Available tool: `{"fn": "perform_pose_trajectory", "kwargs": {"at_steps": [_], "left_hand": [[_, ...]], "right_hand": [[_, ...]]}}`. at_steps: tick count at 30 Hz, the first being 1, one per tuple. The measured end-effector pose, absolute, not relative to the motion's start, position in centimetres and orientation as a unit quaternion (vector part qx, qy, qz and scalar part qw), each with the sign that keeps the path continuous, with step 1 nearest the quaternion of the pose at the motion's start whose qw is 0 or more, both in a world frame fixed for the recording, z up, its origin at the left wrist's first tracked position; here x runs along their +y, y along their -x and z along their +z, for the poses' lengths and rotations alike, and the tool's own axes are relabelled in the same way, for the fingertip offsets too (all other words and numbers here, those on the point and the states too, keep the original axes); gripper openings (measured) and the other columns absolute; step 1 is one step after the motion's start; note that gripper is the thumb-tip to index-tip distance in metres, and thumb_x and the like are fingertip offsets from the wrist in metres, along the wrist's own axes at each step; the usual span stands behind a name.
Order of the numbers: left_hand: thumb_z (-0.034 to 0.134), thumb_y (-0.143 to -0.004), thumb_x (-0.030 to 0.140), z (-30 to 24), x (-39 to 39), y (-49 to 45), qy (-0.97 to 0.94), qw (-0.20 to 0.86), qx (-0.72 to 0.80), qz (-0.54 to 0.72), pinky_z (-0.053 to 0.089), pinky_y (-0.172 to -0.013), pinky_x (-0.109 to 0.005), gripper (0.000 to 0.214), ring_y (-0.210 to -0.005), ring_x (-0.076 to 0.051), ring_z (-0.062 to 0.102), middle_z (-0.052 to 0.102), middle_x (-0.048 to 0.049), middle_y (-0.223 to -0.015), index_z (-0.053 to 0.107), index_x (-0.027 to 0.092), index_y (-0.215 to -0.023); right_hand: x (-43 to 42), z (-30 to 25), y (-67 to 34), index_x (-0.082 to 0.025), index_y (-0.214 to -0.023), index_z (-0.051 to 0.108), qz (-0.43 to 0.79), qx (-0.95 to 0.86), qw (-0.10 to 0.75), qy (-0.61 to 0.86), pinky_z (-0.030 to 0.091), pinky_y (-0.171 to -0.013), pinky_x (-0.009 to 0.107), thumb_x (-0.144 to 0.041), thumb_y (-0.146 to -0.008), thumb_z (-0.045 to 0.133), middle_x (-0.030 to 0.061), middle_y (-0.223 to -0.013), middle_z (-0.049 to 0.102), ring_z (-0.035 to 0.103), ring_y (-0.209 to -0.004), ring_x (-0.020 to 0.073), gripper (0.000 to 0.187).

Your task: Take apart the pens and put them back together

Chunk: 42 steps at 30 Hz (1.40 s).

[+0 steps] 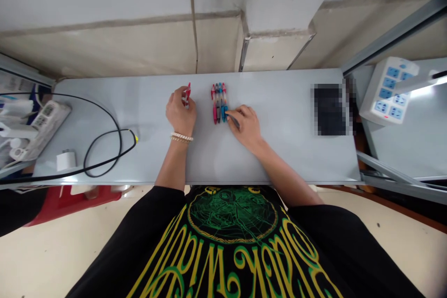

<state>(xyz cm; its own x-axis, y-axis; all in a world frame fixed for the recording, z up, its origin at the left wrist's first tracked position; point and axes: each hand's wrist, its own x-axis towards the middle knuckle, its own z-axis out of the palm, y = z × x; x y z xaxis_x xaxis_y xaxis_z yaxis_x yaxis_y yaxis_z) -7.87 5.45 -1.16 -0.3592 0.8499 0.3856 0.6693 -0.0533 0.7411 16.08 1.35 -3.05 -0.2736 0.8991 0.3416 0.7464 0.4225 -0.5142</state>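
My left hand (182, 111) is closed on a red pen (188, 93), held upright above the table with its red top showing past the fingers. To the right of it, several click pens (219, 104) lie side by side on the grey table (216, 158), with red, grey and blue grips. My right hand (246, 125) is at the near right end of this row, thumb and fingers pinched together. A dark grey slim piece (233, 121), which looks like part of a pen, shows between those fingers; the rest of it is hidden by the hand.
At the left lie a black cable (120, 144), a white charger plug (66, 160) and a white power strip (49, 123). A dark blurred-out object (331, 109) lies at the right. Beyond the metal frame sits a white multi-socket block (389, 91). A wall (139, 51) runs behind the table.
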Motion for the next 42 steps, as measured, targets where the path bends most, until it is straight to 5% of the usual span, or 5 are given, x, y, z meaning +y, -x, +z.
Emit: {"fn": "perform_pose_trajectory", "kwargs": {"at_steps": [12, 22, 28, 38, 42], "left_hand": [[0.069, -0.078, 0.006, -1.1, 5.3, 7.9, -0.549, 0.033, 0.736, 0.394, 0.045, -0.120, -0.063, 0.039, -0.125, -0.042, 0.061, 0.072, -0.0174, -0.124, 0.068, 0.021, -0.114], [0.074, -0.098, 0.028, -1.2, 4.5, 3.9, -0.594, 0.165, 0.566, 0.548, 0.057, -0.080, -0.038, 0.009, -0.084, -0.020, 0.070, 0.076, -0.0056, -0.095, 0.070, 0.021, -0.101], [0.086, -0.090, 0.067, -1.2, 4.5, 2.9, -0.466, 0.496, 0.429, 0.594, 0.065, -0.096, -0.038, 0.055, -0.102, -0.023, 0.082, 0.084, -0.0109, -0.115, 0.073, 0.023, -0.119], [0.097, -0.083, 0.058, 0.3, 3.7, 2.5, -0.401, 0.564, 0.397, 0.603, 0.068, -0.076, -0.031, 0.048, -0.100, -0.025, 0.084, 0.083, -0.0075, -0.100, 0.072, 0.023, -0.103], [0.101, -0.077, 0.056, 0.4, 3.3, 1.6, -0.365, 0.545, 0.429, 0.621, 0.068, -0.072, -0.028, 0.049, -0.085, -0.021, 0.084, 0.083, -0.0073, -0.093, 0.073, 0.020, -0.094]], "right_hand": [[1.8, -2.9, -15.8, -0.021, -0.109, 0.071, 0.148, -0.797, 0.253, 0.528, 0.053, -0.093, 0.044, -0.024, -0.107, 0.055, 0.0123, -0.102, 0.071, 0.064, -0.097, 0.0289, 0.016], [1.7, -4.0, -16.5, -0.020, -0.127, 0.062, 0.260, -0.672, 0.460, 0.519, 0.054, -0.076, 0.034, -0.041, -0.110, 0.050, 0.0023, -0.086, 0.070, 0.061, -0.072, 0.0175, 0.029], [0.9, -2.3, -16.3, -0.021, -0.123, 0.073, 0.320, -0.677, 0.502, 0.433, 0.054, -0.074, 0.031, -0.053, -0.111, 0.058, 0.0035, -0.091, 0.073, 0.064, -0.077, 0.0154, 0.037], [0.7, -2.0, -15.7, -0.019, -0.120, 0.079, 0.551, -0.556, 0.483, 0.394, 0.056, -0.063, 0.027, -0.072, -0.106, 0.060, 0.0024, -0.081, 0.075, 0.065, -0.065, 0.0120, 0.059], [0.6, -1.9, -15.7, -0.023, -0.120, 0.085, 0.436, -0.605, 0.521, 0.416, 0.060, -0.070, 0.030, -0.061, -0.109, 0.062, 0.0011, -0.083, 0.075, 0.068, -0.071, 0.0130, 0.046]]}}
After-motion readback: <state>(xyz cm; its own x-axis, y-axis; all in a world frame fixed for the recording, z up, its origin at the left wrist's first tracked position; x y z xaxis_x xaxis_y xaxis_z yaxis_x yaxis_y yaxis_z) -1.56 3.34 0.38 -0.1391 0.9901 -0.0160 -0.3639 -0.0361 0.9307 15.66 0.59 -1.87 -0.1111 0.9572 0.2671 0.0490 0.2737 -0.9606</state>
